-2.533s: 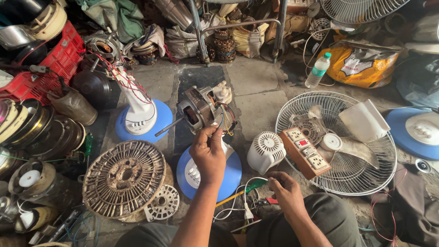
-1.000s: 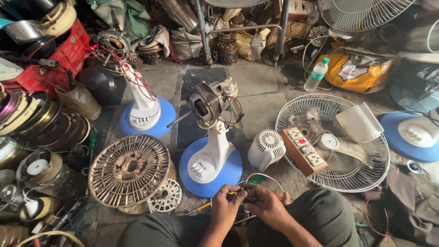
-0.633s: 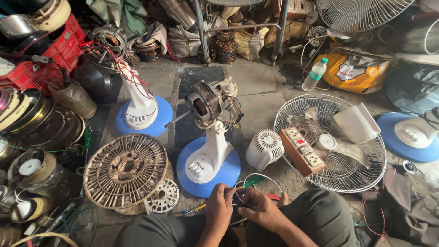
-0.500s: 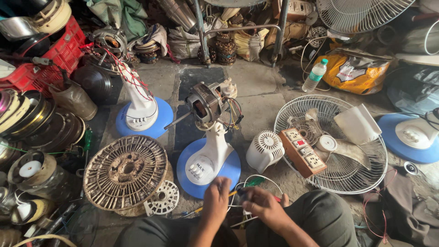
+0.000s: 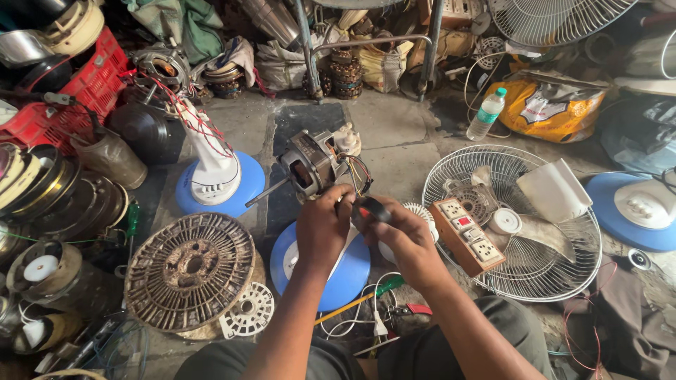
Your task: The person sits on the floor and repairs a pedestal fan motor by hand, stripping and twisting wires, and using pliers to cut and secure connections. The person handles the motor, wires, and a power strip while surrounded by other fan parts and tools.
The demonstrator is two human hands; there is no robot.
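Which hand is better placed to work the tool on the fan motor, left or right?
Probably the right hand: it already grips the black-handled tool beside the fan motor. The left hand rests on the stand just below the motor.

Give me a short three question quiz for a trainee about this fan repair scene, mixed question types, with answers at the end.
1. True or false: both hands are at the fan motor on the blue-based stand.
2. What does the right hand grip? A) black-handled tool B) water bottle C) fan guard
3. What lies inside the wire fan guard beside the white cover?

Key: 1 true: the left hand is there too. 2 A. 3 a socket extension board.
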